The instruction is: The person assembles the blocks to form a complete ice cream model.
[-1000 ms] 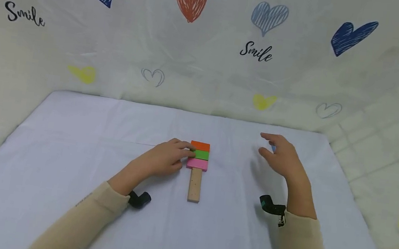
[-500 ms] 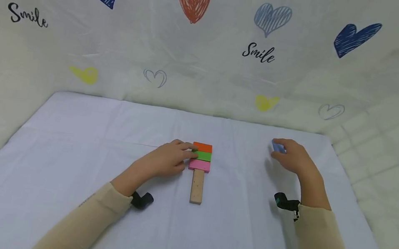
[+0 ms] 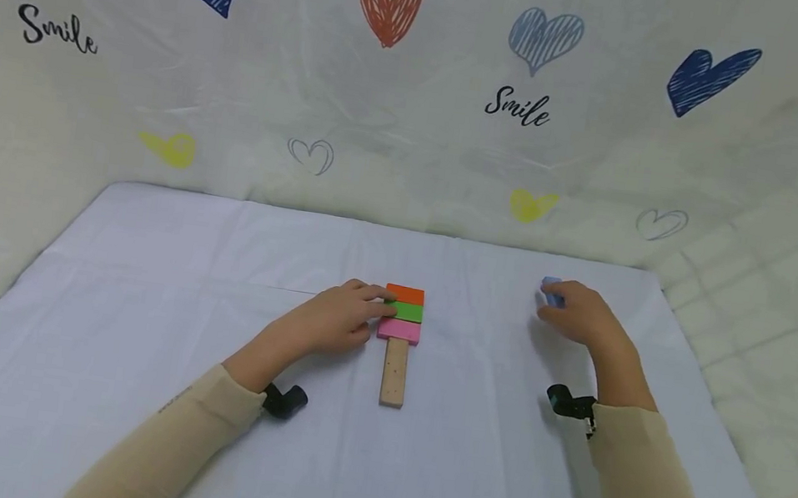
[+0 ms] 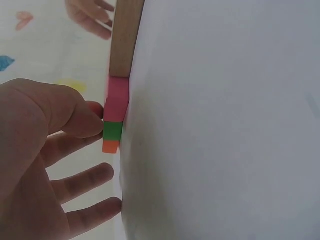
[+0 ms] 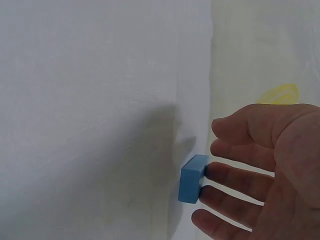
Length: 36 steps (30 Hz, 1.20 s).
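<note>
An orange block (image 3: 405, 293), a green block (image 3: 407, 312) and a pink block (image 3: 399, 331) lie in a column at the table's middle. A plain wooden stick (image 3: 394, 373) extends from the pink one toward the person. My left hand (image 3: 335, 318) rests its fingertips on the left ends of the orange and green blocks. In the left wrist view its thumb is right beside the green block and the other fingers are spread. My right hand (image 3: 580, 313) reaches a blue block (image 5: 191, 179) at the back right. Two middle fingertips touch that block's side, while the thumb stays apart from it.
A white cloth (image 3: 207, 442) covers the table, whose back edge runs just beyond the blue block. Behind it hangs a pale sheet (image 3: 416, 117) printed with hearts and "Smile". Each wrist carries a small black camera, such as the left wrist camera (image 3: 284, 402).
My right hand has moved to the right and its fingers have come to the blue block, which now shows more. The left hand and the column of blocks keep their places.
</note>
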Available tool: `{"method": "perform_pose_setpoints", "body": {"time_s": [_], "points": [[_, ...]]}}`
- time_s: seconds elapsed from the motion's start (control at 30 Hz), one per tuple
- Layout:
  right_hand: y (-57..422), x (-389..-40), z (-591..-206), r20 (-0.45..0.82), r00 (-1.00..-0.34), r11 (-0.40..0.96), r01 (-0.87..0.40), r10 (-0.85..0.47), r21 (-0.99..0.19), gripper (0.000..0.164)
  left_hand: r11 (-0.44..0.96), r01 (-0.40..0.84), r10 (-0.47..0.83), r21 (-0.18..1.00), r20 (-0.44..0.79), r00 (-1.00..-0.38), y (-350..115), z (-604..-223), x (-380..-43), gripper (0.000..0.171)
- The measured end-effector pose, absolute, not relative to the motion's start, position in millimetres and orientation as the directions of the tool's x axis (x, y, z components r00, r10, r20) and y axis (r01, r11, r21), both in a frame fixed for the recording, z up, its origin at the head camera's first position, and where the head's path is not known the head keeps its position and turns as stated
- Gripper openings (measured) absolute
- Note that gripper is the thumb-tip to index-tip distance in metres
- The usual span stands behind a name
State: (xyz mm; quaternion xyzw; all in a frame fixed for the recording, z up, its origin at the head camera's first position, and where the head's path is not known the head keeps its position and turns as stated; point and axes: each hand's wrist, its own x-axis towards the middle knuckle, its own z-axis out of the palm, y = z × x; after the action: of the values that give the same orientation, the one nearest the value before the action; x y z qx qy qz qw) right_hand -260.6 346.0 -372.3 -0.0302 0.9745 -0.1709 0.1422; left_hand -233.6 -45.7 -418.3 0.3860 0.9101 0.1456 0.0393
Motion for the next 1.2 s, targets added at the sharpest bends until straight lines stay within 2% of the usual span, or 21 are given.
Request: {"method": "perform_pose_setpoints", "body": {"time_s": [0.37,0.73,0.97,1.2], "points": [[335.3,-263.7,-378.4,-0.215,-0.968,0.939,-0.049,-0.128,-0.339,0.055,0.67,0.681,0.708,0.295,0.021,-0.706,-45.1,-417.3,-232.7,0.047],[322.1,-267.9,-383.9,-0.138,-0.966,0.902,-0.146,-0.218,-0.405,0.048,0.673,0.678,0.703,0.294,0.029,-0.71,-45.4,-418.8,-233.4,0.047],[314.6,-270.7,-387.5,-0.136,-0.973,0.928,-0.129,-0.186,-0.348,0.049,0.668,0.682,0.707,0.296,0.032,-0.706,-46.0,-418.0,-232.8,0.047],[297.8,-275.0,-391.2,-0.118,-0.966,0.921,-0.178,-0.231,-0.346,0.049,0.668,0.689,0.709,0.28,0.041,-0.704,-45.3,-420.5,-234.7,0.046]]}}
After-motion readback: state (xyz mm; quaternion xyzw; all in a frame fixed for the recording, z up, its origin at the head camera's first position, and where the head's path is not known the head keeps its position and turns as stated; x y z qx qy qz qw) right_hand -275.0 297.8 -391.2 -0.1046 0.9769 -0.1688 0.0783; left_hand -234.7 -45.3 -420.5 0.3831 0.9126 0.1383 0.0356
